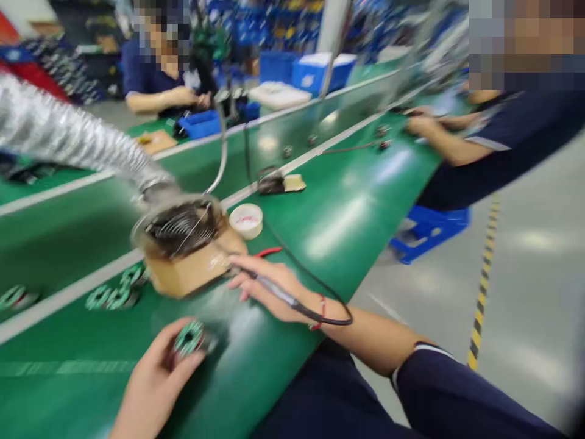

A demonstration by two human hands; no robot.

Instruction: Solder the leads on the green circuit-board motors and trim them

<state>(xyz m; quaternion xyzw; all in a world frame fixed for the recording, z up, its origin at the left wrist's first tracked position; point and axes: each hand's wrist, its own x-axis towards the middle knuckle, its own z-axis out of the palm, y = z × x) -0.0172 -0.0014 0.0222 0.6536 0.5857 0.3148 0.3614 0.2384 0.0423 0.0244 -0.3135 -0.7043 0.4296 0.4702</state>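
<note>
Between the thumb and fingers of my left hand [155, 372] is a small motor stator [189, 339], its round green face turned up, just over the green bench. My right hand [269, 289] grips a soldering iron [280, 292] like a pen, with its black cable looping back over the wrist. The iron's tip is blurred and points toward a cardboard box [196, 268] under a round fume hood. More green stators [116, 297] lie on the bench left of the box. Beside the box stand a roll of tape [247, 221] and a red-handled tool [267, 252].
A silver exhaust duct [91, 134] comes down to the hood from the left. A low green partition [274, 152] runs along the bench. One co-worker [155, 85] sits across it, another [493, 134] to the right on a blue stool [434, 228].
</note>
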